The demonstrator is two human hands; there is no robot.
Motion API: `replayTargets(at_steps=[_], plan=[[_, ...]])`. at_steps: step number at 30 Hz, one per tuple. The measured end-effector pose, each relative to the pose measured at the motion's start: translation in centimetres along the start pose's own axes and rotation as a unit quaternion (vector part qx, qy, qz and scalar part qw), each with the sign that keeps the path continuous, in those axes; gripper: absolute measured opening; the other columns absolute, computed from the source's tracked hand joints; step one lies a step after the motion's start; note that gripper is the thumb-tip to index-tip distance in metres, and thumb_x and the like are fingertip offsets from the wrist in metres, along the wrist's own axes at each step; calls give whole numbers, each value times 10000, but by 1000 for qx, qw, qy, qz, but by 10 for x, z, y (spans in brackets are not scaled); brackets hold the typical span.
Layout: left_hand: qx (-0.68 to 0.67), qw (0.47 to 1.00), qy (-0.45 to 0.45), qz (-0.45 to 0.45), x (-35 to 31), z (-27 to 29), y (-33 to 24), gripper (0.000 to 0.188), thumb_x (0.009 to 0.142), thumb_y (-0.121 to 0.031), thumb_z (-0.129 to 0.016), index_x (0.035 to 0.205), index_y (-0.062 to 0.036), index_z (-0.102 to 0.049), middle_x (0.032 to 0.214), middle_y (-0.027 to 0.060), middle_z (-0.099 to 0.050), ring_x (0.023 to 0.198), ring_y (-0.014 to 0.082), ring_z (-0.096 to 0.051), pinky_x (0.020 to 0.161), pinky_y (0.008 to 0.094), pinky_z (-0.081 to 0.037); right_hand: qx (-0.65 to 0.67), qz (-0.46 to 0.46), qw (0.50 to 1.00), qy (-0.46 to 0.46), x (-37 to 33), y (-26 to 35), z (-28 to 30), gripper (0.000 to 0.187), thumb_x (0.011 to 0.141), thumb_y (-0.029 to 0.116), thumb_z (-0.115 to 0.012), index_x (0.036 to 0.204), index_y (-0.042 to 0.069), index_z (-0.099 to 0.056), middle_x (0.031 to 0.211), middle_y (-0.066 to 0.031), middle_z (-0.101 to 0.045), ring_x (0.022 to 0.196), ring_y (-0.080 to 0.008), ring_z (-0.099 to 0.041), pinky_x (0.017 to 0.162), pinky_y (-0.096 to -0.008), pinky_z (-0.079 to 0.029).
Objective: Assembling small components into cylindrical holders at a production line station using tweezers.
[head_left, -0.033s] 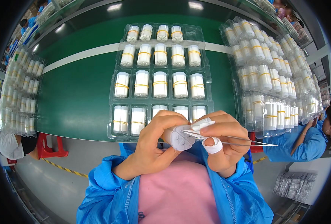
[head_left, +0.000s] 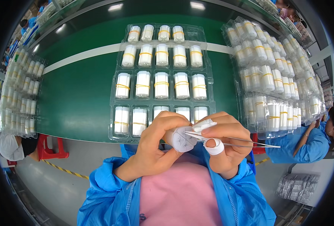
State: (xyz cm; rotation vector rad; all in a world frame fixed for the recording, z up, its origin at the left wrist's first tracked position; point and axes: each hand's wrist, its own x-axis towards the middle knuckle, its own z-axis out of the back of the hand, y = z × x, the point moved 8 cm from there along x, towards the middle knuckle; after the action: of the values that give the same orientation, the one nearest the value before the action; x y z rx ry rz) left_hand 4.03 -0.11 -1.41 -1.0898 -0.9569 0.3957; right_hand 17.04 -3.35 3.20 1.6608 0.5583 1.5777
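Observation:
My left hand [head_left: 157, 145] is closed around a white cylindrical bundle [head_left: 184, 141], its round end turned up toward me and showing thin dark lines between segments. My right hand [head_left: 229, 143] grips metal tweezers [head_left: 246, 144], whose tips reach the upper edge of that round end; I cannot tell whether they pinch anything. White wrapping [head_left: 214, 147] covers the right thumb, and more white material sits at a fingertip. Just beyond my hands lies a clear plastic tray [head_left: 163, 102] holding rows of white bundles, most with yellow rubber bands showing. My hands partly hide its nearest row.
The tray rests on a green tabletop [head_left: 76, 98]. Stacked clear trays of similar bundles [head_left: 272, 83] rise at the right, with another stack [head_left: 22, 94] at the left. A red stool [head_left: 52, 147] stands below the left edge; a person in blue [head_left: 302, 145] sits at the right.

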Motion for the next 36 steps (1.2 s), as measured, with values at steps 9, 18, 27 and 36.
replayTargets(at_steps=[9, 18, 27, 36], plan=[[-50, 996, -77, 11, -3, 4, 3, 444, 672, 60, -663, 1088, -5, -523, 1009, 152, -579, 899, 262, -570, 757, 333, -462, -4, 16, 1000, 17, 1, 2, -2, 154, 690, 36, -732, 826, 8, -665, 769, -121, -661, 677, -259, -638, 610, -317, -512], [-47, 995, -87, 6, -3, 5, 3, 445, 679, 72, -655, 1097, -5, -523, 1014, 151, -578, 889, 259, -568, 753, 329, -461, -44, 11, 999, 31, 4, 2, -5, 160, 689, 37, -735, 831, 8, -667, 764, -126, -660, 668, -262, -638, 600, -315, -509], [-39, 996, -79, 15, -4, 5, 3, 445, 679, 51, -667, 1098, -4, -529, 1013, 147, -583, 904, 258, -567, 764, 330, -459, -17, 5, 1000, 18, 1, -1, -1, 168, 685, 45, -742, 833, 11, -669, 774, -125, -662, 673, -257, -642, 600, -308, -511], [-46, 996, -79, 16, -4, 5, 3, 442, 675, 54, -668, 1092, -1, -530, 1010, 149, -587, 908, 260, -567, 768, 333, -459, -17, 14, 1000, 23, 2, 2, -2, 156, 696, 50, -741, 828, 16, -667, 773, -119, -664, 670, -249, -645, 604, -308, -514]])
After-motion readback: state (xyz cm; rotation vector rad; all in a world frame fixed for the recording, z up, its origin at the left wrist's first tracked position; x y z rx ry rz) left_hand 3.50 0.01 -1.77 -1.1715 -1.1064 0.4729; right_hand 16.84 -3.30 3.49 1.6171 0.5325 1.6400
